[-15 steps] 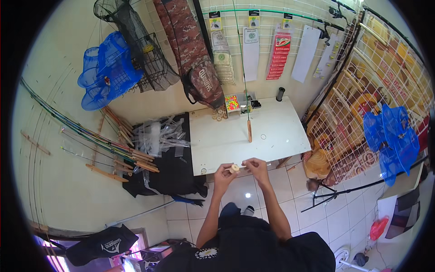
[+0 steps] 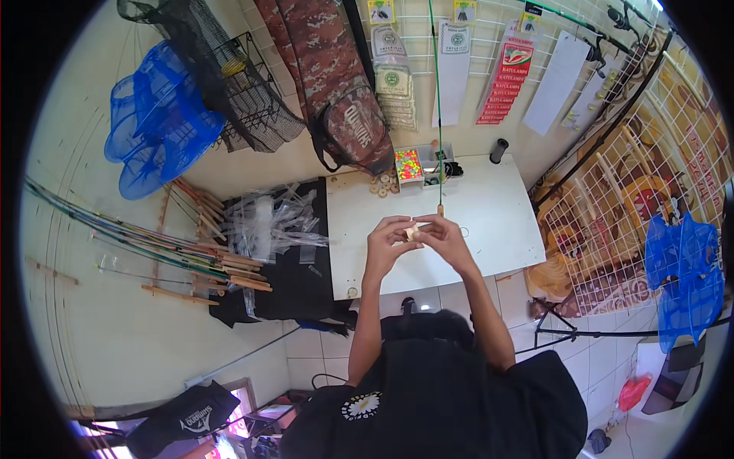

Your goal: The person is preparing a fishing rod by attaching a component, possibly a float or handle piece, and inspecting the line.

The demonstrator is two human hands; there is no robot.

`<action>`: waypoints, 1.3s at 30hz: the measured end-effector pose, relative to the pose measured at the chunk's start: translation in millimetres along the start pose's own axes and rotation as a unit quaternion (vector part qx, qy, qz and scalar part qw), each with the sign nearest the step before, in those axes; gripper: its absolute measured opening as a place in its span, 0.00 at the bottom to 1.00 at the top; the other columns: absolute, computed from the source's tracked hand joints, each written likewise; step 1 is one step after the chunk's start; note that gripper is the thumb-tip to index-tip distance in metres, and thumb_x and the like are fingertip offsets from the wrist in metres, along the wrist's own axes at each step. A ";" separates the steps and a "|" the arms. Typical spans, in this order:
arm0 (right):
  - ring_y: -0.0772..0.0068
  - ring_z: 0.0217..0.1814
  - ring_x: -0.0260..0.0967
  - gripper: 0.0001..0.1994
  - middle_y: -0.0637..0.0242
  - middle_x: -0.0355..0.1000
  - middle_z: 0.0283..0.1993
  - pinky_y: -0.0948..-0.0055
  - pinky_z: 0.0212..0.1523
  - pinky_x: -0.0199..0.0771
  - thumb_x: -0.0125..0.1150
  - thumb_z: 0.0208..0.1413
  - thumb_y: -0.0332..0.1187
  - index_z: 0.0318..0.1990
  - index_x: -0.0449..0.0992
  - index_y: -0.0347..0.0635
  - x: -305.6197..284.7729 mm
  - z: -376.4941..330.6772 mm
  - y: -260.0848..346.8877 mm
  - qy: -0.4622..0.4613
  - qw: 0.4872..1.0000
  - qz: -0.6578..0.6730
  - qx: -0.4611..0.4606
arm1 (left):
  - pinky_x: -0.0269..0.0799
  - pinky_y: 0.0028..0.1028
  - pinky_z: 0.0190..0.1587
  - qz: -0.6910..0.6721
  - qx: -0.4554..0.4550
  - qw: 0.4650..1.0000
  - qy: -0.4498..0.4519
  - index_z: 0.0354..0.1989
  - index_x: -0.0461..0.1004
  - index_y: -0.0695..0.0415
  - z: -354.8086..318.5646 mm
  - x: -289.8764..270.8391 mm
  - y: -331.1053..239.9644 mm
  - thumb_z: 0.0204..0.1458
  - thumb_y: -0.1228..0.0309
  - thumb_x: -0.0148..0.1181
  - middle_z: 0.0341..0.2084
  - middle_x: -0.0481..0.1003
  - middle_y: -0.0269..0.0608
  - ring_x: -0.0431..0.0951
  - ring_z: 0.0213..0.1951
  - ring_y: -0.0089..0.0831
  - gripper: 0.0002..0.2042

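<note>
Over the middle of the white table (image 2: 359,271), a small pale wooden spool (image 2: 412,232) is held between my two hands. My left hand (image 2: 386,246) pinches it from the left with thumb and fingers. From the other side my right hand (image 2: 447,241) closes on it, fingertips nearly meeting the left ones. Any line or thread on it is too fine to make out. Just beyond my right hand, a green fishing rod (image 2: 438,107) stands with its wooden handle partly hidden by my fingers.
Several wooden spools (image 2: 381,184) lie at the table's back, beside a box of colourful beads (image 2: 408,165) and a grey tray (image 2: 448,182). A black cylinder (image 2: 498,150) stands back right. Plastic wrappers (image 2: 267,229) cover a black cloth at left, near bundled rods (image 2: 237,262).
Both hands have moved forward from the table's front edge to above its middle. They have drawn closer together, and my right hand now grips the spool too. My body leans further in.
</note>
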State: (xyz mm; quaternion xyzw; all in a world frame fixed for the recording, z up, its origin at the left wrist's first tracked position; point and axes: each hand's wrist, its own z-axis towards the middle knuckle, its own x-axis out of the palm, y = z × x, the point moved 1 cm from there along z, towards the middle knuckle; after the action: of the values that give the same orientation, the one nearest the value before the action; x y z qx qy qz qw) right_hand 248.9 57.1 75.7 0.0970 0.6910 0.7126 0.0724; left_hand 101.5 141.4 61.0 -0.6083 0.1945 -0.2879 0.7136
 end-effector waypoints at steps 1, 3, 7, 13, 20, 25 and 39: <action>0.74 0.43 0.74 0.19 0.58 0.76 0.41 0.75 0.46 0.74 0.61 0.55 0.25 0.54 0.69 0.33 -1.6 5.7 2.0 -0.001 1.000 0.002 0.004 | 0.77 0.23 0.43 0.015 0.000 1.000 0.000 0.44 0.77 0.65 4.5 -1.2 -3.4 0.36 0.86 0.70 0.45 0.70 0.42 0.77 0.42 0.27 0.21; 0.75 0.40 0.74 0.16 0.59 0.77 0.39 0.77 0.44 0.75 0.63 0.53 0.24 0.49 0.73 0.31 -5.9 13.3 3.0 -0.009 1.000 -0.017 0.016 | 0.76 0.23 0.44 0.005 -0.003 1.000 0.014 0.45 0.77 0.65 13.9 -7.2 0.4 0.38 0.86 0.69 0.43 0.69 0.40 0.77 0.41 0.27 0.21; 0.76 0.35 0.76 0.09 0.61 0.78 0.34 0.79 0.39 0.75 0.67 0.49 0.25 0.38 0.80 0.32 -20.7 21.8 -2.0 -0.011 0.999 -0.035 0.024 | 0.76 0.23 0.45 -0.055 -0.001 0.998 -0.007 0.45 0.76 0.66 20.8 -12.4 6.2 0.38 0.87 0.68 0.42 0.69 0.39 0.77 0.41 0.27 0.21; 0.80 0.33 0.73 0.08 0.64 0.77 0.31 0.81 0.38 0.72 0.65 0.51 0.27 0.37 0.80 0.31 -53.5 26.0 -0.6 -0.080 0.995 -0.065 0.008 | 0.74 0.22 0.46 -0.054 -0.030 0.996 -0.065 0.48 0.75 0.66 23.2 -24.7 9.0 0.39 0.88 0.67 0.42 0.70 0.38 0.76 0.41 0.26 0.22; 0.78 0.32 0.72 0.06 0.64 0.77 0.30 0.80 0.36 0.72 0.64 0.52 0.25 0.36 0.80 0.31 -144.3 31.5 -18.2 -0.375 0.921 -0.064 -0.085 | 0.74 0.23 0.46 -0.089 -0.076 0.988 -0.097 0.52 0.71 0.65 26.8 -31.8 16.0 0.38 0.87 0.68 0.41 0.69 0.39 0.76 0.41 0.27 0.27; 0.76 0.30 0.73 0.06 0.64 0.77 0.29 0.77 0.34 0.72 0.65 0.52 0.28 0.34 0.80 0.33 -204.2 33.3 -27.2 -0.512 0.826 -0.219 -0.087 | 0.76 0.26 0.44 -0.075 -0.062 0.988 -0.120 0.52 0.66 0.65 28.9 -33.3 18.6 0.39 0.88 0.67 0.40 0.69 0.41 0.77 0.40 0.30 0.28; 0.64 0.60 0.64 0.30 0.53 0.67 0.56 0.65 0.60 0.61 0.54 0.61 0.33 0.68 0.48 0.42 -58.5 34.9 -0.2 0.070 0.997 0.018 -0.005 | 0.74 0.25 0.41 -0.043 0.021 0.999 0.026 0.42 0.77 0.64 66.7 5.5 12.6 0.36 0.86 0.70 0.41 0.72 0.42 0.75 0.41 0.27 0.20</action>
State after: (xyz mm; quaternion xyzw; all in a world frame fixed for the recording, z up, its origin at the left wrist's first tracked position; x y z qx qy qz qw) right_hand 314.0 77.0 74.1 0.0590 0.6891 0.7222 0.0114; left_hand 149.8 189.4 61.4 -0.5933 0.1805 -0.3379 0.7080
